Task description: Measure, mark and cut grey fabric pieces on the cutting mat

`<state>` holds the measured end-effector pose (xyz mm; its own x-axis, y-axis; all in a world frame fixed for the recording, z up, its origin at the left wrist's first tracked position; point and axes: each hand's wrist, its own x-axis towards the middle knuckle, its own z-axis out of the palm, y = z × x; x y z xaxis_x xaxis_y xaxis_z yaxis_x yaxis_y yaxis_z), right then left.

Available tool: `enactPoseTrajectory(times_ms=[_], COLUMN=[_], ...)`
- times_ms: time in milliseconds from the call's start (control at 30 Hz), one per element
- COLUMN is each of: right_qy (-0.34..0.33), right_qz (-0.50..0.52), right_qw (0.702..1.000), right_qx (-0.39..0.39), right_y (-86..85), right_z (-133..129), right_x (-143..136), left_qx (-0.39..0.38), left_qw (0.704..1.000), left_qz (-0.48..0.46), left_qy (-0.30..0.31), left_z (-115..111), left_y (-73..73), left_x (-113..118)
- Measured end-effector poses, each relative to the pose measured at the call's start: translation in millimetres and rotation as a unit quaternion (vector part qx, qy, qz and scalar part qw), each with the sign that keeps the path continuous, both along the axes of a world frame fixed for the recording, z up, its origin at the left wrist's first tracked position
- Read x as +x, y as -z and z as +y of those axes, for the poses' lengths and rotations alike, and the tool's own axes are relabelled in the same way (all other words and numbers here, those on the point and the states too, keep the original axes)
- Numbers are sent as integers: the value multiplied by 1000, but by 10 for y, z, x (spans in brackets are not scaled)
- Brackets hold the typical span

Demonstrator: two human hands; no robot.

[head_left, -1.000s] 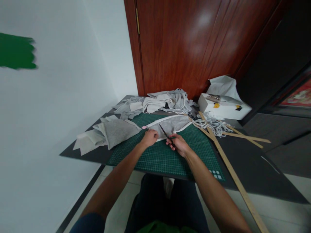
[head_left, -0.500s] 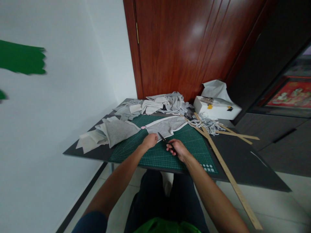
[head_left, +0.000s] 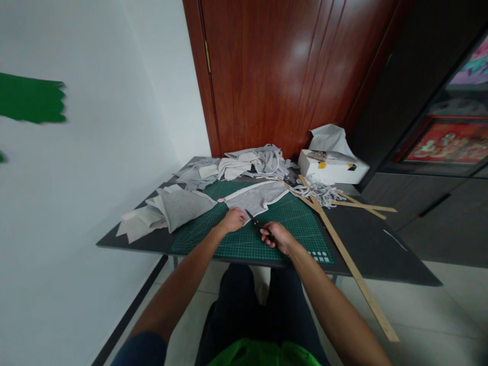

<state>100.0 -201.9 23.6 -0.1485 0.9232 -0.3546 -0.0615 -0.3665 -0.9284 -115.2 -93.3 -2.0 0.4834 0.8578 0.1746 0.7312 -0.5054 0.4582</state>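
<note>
A grey fabric piece with white edging lies across the green cutting mat. At its near left edge, my left hand has its fingers closed on the cloth; the fingertips are partly hidden. My right hand grips a pair of black scissors by the handles. Their blades point away and to the left, with the tips over the near edge of the fabric, close to the left fingers. Beyond the fabric's left end is a small pink piece.
Folded grey fabric lies at left, with a heap of cloth along the back. Loose grey strips and a white box are at back right. A long wooden ruler overhangs the table's front edge.
The whole view has shifted slightly, so the table appears further left. The scissors are drawn back slightly toward me from the fabric. My left hand stays at the fabric's near edge.
</note>
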Motion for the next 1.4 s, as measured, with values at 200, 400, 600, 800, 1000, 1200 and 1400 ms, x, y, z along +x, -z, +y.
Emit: enactPoseTrajectory(times_ms=[200, 400, 600, 800, 1000, 1200, 1400], right_qy=[-8, 15, 29, 31, 32, 31, 34], right_qz=[16, 28, 40, 39, 43, 53, 58], right_qw=[1000, 999, 998, 999, 999, 998, 998], right_qx=[25, 30, 28, 17, 7, 8, -8], right_y=[111, 170, 214, 173, 187, 198, 185], right_z=[0, -6, -8, -24, -18, -7, -3], right_x=[57, 35, 25, 28, 33, 34, 29], left_qx=[16, 56, 79, 87, 137, 134, 130], left_qw=[1000, 998, 996, 994, 978, 958, 950], left_qz=[0, -9, -12, -70, -76, -10, 33], left_qy=[6, -16, -34, -13, -135, -254, -282], left_z=[-35, -138, -207, -143, 96, 397, 510], left_y=[89, 190, 222, 182, 190, 132, 37], left_x=[-64, -89, -54, -54, -155, -233, -283])
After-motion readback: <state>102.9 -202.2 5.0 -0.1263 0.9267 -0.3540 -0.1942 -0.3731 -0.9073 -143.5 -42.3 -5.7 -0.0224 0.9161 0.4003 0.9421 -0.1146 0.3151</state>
